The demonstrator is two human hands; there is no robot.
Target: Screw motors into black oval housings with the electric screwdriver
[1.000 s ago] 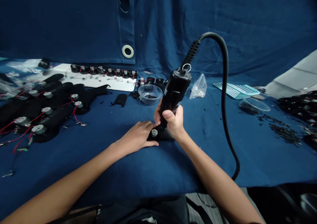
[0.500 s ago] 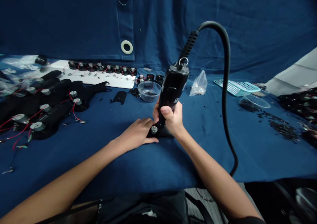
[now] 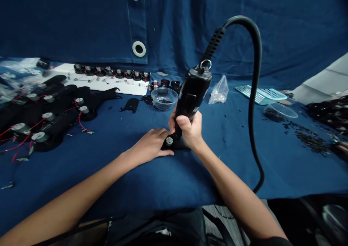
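Still, the right hand (image 3: 189,129) keeps its clenched grip on the black electric screwdriver (image 3: 192,97), aimed down just beside the round metal motor (image 3: 169,141), while the open left hand (image 3: 150,145) steadies the black mount (image 3: 181,145).

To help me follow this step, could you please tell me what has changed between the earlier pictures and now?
The black corded electric screwdriver has barely shifted, but its black cable has swung up and out to the right. Nothing was taken hold of or let go: the right hand keeps its hold on the tool, and the left hand stays on the black piece beside the small round motor.
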